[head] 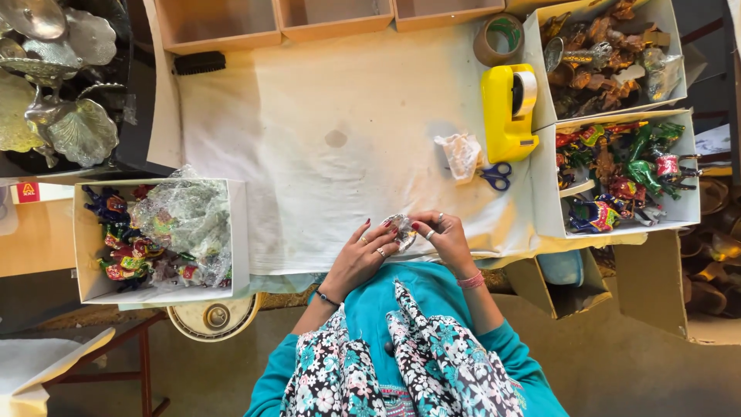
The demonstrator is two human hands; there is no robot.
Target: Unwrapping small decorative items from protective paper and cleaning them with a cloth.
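I see one small shiny thing [401,229] held up between both hands. It looks like a little packet in clear, crinkly wrap, with bits of silver and colour inside. I can't tell what is in it. It is tilted a bit and sits at the near edge of the white cloth, in the middle, just over the table's edge.

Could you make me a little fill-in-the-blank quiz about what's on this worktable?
1. The tape dispenser is coloured ____.
2. The scissors have ____ handles.
3. Both hands, left hand and right hand, hold a small item wrapped in clear ____.
4. The table is covered by a ____ cloth.

Missing words: yellow; blue; plastic; white
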